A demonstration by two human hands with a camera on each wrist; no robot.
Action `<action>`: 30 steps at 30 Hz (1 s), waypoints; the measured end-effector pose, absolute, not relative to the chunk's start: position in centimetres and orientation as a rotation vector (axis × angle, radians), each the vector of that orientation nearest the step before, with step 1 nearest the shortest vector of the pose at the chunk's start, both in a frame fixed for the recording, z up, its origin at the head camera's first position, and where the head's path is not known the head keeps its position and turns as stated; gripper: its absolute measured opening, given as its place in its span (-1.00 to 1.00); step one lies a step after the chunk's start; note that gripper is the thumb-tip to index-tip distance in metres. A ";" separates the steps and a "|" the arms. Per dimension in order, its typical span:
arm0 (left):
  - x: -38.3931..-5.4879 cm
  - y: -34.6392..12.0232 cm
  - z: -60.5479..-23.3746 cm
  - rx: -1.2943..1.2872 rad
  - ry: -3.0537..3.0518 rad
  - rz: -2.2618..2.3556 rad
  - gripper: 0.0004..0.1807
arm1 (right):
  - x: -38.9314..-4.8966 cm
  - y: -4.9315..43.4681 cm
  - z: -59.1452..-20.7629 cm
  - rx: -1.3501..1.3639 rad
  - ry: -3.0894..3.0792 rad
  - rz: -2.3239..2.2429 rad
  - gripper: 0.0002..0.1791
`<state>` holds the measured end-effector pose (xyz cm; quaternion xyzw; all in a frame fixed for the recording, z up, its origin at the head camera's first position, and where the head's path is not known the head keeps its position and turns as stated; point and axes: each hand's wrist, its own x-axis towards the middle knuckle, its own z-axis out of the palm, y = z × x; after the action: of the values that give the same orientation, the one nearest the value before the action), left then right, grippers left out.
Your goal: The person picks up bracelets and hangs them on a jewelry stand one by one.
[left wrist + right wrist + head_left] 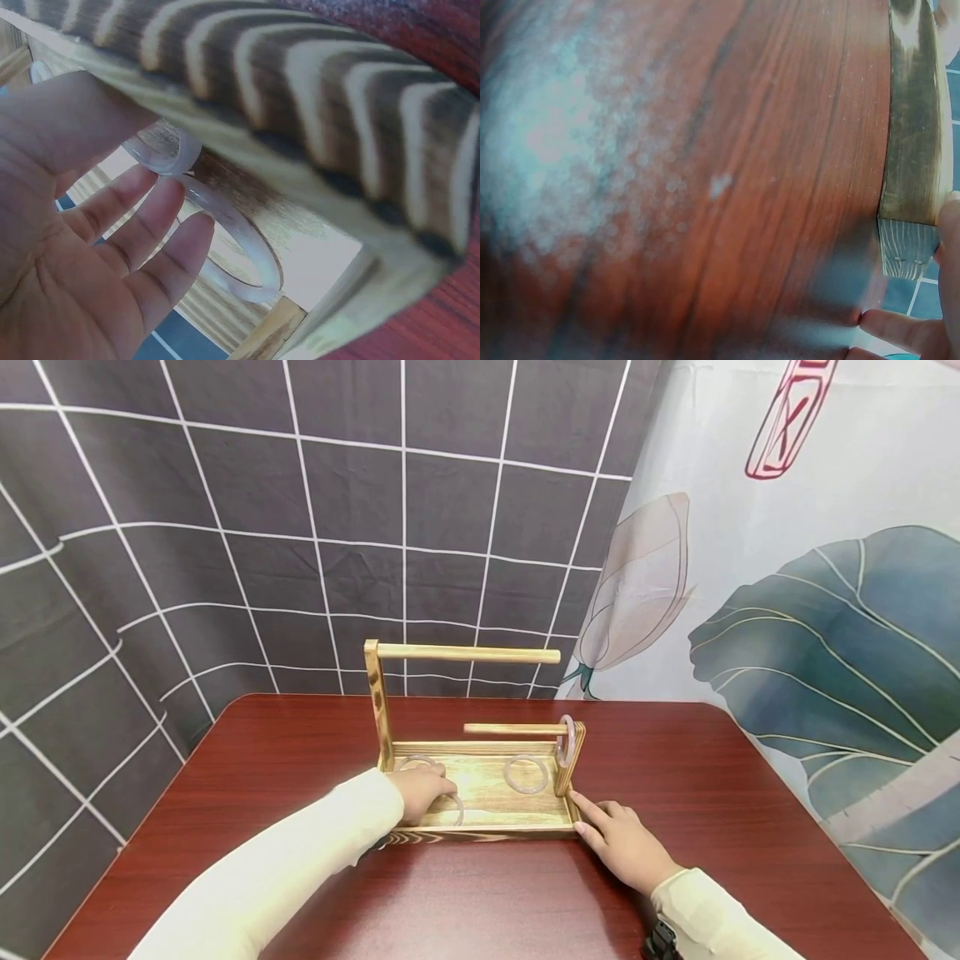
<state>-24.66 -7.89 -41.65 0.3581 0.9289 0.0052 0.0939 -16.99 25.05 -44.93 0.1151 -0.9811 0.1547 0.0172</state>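
Observation:
A wooden rack with a shallow tray base [487, 833] stands on the table, with an upper bar [468, 653] and a lower bar [513, 729]. Inside the tray, my left hand [422, 792] has its thumb and fingers at a pale bangle [460, 812], also seen past the thumb in the left wrist view; the index finger is hidden there. Beside those fingers lies a second bangle [262, 259]. Another bangle [526, 774] lies toward the tray's right, and one more bangle [567, 742] hangs on the lower bar. My right hand [630, 847] touches the rack's right end with extended fingers.
The tall left post [379, 706] carries the upper bar above my left hand; a short right post [570, 768] carries the lower one. The reddish table [285, 735] extends around the rack. Behind hang a grey grid cloth [360, 577] and a floral cloth [825, 635].

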 end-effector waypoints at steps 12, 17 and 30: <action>-24.8 -8.3 -41.6 1.121 2.770 0.106 -0.48 | -16.9 25.0 -44.9 0.359 -3.044 0.474 -0.47; -24.6 -8.6 -41.4 1.154 2.758 0.136 -0.47 | -16.9 25.0 -44.9 0.355 -3.049 0.477 -0.47; -24.7 -9.2 -41.9 1.141 2.794 0.216 -0.52 | -16.9 25.0 -44.9 0.351 -3.058 0.480 -0.46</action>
<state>-24.67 -9.20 -41.91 0.3764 0.9219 0.0713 0.0581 -16.94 24.99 -44.90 0.1128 -0.9815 0.1541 0.0129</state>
